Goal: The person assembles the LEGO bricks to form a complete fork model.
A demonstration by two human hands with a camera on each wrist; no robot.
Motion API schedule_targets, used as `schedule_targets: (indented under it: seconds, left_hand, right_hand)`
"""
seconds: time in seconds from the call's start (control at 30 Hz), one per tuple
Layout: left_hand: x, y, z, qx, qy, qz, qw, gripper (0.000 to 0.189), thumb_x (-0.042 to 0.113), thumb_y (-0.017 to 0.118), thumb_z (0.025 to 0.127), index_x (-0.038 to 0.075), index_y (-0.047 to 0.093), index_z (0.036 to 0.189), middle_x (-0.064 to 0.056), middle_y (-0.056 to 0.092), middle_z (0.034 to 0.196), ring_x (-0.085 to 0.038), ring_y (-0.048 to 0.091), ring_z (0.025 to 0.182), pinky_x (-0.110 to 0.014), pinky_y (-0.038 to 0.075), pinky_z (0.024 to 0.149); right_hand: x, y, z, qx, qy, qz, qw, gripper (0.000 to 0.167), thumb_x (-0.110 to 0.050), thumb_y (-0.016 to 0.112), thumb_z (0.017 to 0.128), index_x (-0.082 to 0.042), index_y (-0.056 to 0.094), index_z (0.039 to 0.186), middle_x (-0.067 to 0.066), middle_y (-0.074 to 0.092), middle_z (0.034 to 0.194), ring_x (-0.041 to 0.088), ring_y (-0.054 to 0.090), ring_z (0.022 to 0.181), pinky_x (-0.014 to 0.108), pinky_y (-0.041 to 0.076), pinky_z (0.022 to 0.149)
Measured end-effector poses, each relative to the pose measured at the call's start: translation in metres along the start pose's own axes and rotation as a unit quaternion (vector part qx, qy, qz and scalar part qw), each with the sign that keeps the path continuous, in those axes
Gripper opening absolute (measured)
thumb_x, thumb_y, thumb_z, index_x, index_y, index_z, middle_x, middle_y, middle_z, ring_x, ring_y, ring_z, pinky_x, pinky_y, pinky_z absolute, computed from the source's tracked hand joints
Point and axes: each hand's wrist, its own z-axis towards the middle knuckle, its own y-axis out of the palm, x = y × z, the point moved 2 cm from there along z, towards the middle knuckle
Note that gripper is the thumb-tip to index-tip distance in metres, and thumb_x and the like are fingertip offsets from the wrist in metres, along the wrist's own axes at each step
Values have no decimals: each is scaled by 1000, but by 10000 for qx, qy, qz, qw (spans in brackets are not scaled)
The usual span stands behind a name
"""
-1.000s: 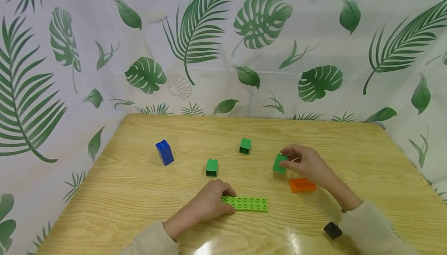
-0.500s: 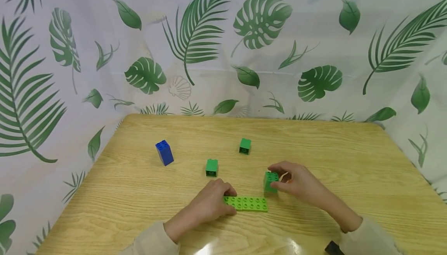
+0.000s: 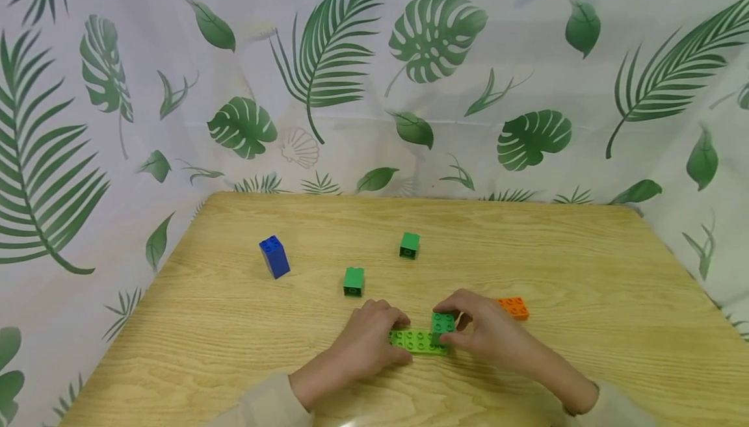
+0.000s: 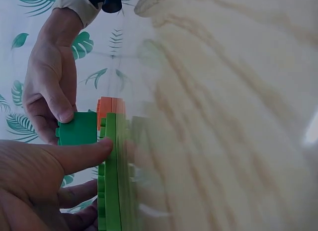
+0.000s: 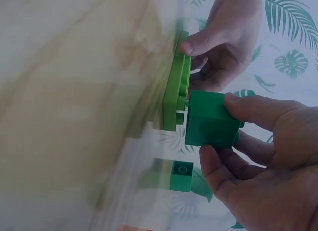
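My left hand (image 3: 371, 336) grips the left part of a lime-green strip of low toy building bricks (image 3: 417, 342) lying studs up on the table, thumb on the near side. Between thumb and fingers, my right hand (image 3: 491, 326) pinches a taller green brick (image 3: 443, 323), studs up, over the strip's right end. In the right wrist view that green brick (image 5: 211, 119) has its underside right at the end studs of the lime-green strip (image 5: 170, 102). The left wrist view shows the left thumb (image 4: 89, 155) pressed against the strip's side.
Two more green bricks lie on the wooden table (image 3: 328, 219): one (image 3: 354, 281) beyond the left hand, another (image 3: 409, 245) farther back. A tall blue brick (image 3: 275, 257) stands at the left. Partly behind the right hand lies an orange brick (image 3: 515, 308). Leaf-patterned cloth (image 3: 351, 154) hangs behind the table.
My right hand has carried the green brick left and toward me, from near the orange brick to over the strip's right end. The left hand has shifted slightly right along the strip.
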Motion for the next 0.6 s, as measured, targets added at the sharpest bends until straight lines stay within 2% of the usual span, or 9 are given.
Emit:
schedule_targets:
  seconds: [0.2,0.4,0.6]
  left_hand:
    - [-1,1,-1,17,-51,-242,9997,42,25,91,81,9,74,117,4,62,103,-14,51,99,-31,45,90]
    - [-2,3,1,11,-11,-190,9998,38,25,90,82,10,76,114,5,61,100,-12,50,96,-29,45,87]
    - [0,4,2,-30,33,-263,9996,37,24,90,82,9,77,113,4,63,99,-12,51,94,-26,46,85]
  right_hand:
    - [3,3,0,-73,42,39,10000,33,-11,83,89,-2,69,118,4,67,109,14,64,91,32,59,75]
    - [13,9,0,-29,-287,74,9996,32,-13,83,89,-2,69,116,2,67,106,12,64,87,28,58,71]
    - [3,8,2,-113,59,6,9999,32,-13,83,89,-3,70,116,2,67,107,12,65,87,29,58,73]
